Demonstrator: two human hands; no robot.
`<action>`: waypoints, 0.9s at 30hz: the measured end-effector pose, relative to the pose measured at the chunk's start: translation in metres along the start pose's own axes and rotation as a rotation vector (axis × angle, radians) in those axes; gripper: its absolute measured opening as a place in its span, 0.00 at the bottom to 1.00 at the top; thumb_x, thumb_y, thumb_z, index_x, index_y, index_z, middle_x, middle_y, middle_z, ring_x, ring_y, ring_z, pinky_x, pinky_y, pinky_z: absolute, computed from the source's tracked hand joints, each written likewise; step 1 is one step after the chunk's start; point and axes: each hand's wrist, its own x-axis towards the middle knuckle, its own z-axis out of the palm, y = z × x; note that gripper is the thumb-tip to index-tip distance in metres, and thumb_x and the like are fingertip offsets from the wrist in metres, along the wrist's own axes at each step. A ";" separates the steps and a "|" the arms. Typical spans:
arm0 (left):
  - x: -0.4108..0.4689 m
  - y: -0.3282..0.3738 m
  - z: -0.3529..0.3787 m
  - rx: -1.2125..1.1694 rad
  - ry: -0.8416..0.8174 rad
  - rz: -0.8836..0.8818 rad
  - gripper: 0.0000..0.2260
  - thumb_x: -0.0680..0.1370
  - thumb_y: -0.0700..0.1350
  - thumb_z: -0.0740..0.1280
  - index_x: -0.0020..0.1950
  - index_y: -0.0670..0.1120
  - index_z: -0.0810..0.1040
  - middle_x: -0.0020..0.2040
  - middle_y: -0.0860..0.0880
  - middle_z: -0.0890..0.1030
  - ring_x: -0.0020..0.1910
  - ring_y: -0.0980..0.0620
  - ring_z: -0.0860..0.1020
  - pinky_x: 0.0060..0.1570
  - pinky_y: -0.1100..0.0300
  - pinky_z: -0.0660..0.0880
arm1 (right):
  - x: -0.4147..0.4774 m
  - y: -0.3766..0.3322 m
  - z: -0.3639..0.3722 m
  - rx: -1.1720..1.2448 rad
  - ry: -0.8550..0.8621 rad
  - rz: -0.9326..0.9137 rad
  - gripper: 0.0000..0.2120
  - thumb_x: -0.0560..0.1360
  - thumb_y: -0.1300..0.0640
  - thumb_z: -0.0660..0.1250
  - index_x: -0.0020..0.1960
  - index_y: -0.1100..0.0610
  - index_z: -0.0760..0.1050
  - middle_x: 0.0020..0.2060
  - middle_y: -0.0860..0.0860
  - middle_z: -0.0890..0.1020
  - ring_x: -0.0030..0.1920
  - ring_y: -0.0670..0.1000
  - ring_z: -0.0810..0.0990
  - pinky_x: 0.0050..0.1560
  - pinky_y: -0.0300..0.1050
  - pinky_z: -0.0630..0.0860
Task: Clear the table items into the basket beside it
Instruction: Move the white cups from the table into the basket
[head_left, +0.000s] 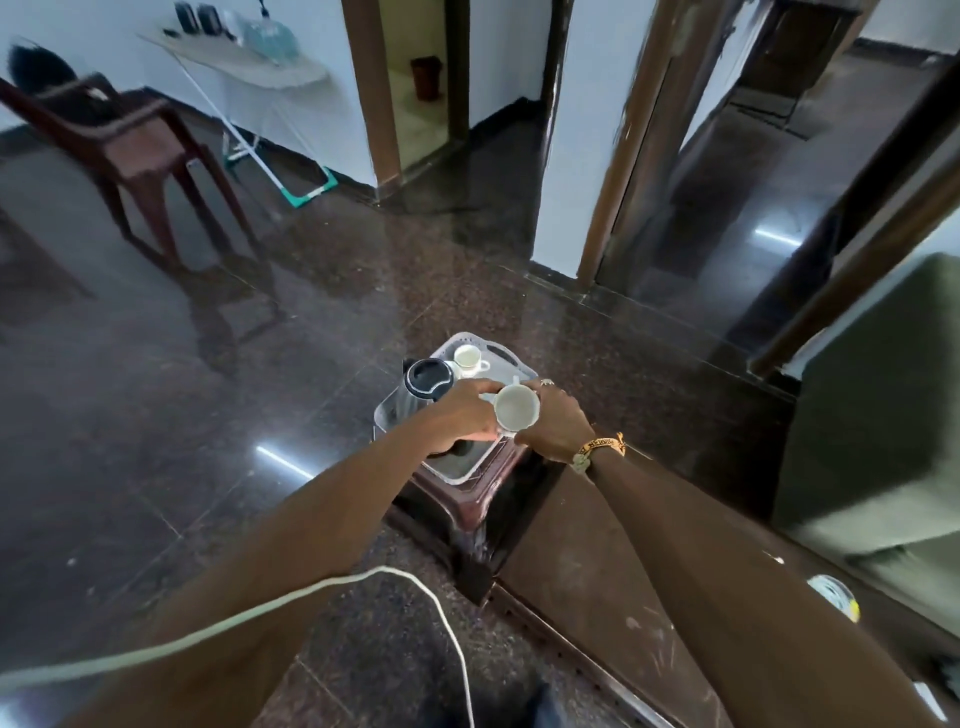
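The right hand (556, 423) holds a white cup (516, 406) over the basket (470, 470). The left hand (462, 415) touches the cup's other side, fingers curled. Just past both hands, a kettle (427, 382) and a second cup (467, 357) sit inside the basket.

Around me, away from the job

A dark plastic chair (119, 140) stands on the polished granite floor (322, 291) to my far left, an ironing board (249, 57) against the white wall behind it, a mop (306, 187) leaning below. A white cable (291, 597) crosses beneath me. A brown bin (427, 78) sits beyond the doorway.
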 end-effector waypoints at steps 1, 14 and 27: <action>0.004 -0.004 -0.004 -0.003 0.006 0.004 0.26 0.66 0.32 0.75 0.59 0.54 0.80 0.40 0.55 0.81 0.44 0.53 0.80 0.43 0.61 0.80 | 0.008 -0.002 0.003 0.000 -0.005 0.018 0.29 0.65 0.57 0.78 0.64 0.56 0.76 0.58 0.54 0.82 0.58 0.57 0.80 0.55 0.47 0.77; 0.104 -0.015 -0.044 -0.032 0.040 -0.120 0.32 0.68 0.29 0.69 0.68 0.52 0.75 0.51 0.46 0.82 0.52 0.49 0.80 0.42 0.61 0.79 | 0.116 0.000 0.028 0.093 -0.055 0.080 0.35 0.61 0.60 0.81 0.65 0.55 0.72 0.50 0.48 0.79 0.52 0.52 0.78 0.49 0.43 0.72; 0.238 -0.036 -0.040 0.188 -0.059 -0.192 0.26 0.70 0.33 0.67 0.66 0.51 0.76 0.49 0.48 0.79 0.48 0.48 0.77 0.37 0.61 0.74 | 0.226 0.052 0.068 -0.051 -0.087 0.147 0.33 0.64 0.59 0.79 0.67 0.58 0.74 0.59 0.57 0.79 0.63 0.58 0.74 0.64 0.53 0.74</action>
